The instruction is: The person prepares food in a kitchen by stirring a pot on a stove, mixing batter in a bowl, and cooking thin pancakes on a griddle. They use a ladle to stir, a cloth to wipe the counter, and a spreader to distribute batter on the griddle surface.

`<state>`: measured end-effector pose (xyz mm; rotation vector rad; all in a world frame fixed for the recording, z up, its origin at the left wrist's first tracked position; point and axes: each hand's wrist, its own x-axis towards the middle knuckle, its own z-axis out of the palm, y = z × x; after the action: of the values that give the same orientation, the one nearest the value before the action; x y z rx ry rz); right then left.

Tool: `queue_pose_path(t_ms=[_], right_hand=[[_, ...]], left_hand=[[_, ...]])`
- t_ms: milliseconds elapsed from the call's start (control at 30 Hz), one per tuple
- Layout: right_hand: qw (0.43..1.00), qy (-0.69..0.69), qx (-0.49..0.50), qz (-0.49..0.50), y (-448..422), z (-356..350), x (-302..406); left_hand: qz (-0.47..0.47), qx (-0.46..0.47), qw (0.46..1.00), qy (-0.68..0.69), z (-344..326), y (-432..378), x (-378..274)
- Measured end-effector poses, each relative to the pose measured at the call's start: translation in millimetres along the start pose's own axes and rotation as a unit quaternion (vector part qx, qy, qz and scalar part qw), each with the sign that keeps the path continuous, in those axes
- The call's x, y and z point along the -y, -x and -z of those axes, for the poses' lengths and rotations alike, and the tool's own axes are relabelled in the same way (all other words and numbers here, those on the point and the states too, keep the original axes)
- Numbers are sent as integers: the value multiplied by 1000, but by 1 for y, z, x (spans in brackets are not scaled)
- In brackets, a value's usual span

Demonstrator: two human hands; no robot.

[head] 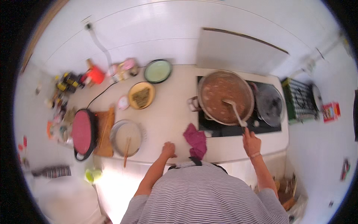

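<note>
My right hand grips the handle of a ladle, whose head dips into brown liquid. That liquid fills much of a large metal pot on the black glass cooktop. Resting on the white counter near its front edge, my left hand appears to hold nothing; its fingers are curled and blurred. A crumpled magenta cloth lies between my left hand and the cooktop. To the left of that hand stands a metal bowl of pale mixture, with wooden chopsticks leaning over its rim.
A lid sits on the right burner, beside a green rack. Farther left are a yellow bowl of dark food, a pale green dish, a rolling pin on a wooden board, and a pink-topped electric pan.
</note>
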<state>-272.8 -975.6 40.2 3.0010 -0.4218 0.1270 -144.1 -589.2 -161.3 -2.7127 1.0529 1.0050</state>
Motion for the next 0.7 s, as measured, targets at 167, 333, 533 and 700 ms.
queue_pose_path(t_ms=[167,333,533,700], right_hand=[[999,-12,35,25,11,-8,6],[989,16,147,-15,6,12,16],[989,20,140,31,-4,13,5],[989,-38,109,91,-17,16,-3]], left_hand=[[58,-7,996,62,-9,3,4],[112,15,987,114,23,17,-12],[112,-32,984,133,19,24,-19],[107,-212,958,162,-5,48,-28]])
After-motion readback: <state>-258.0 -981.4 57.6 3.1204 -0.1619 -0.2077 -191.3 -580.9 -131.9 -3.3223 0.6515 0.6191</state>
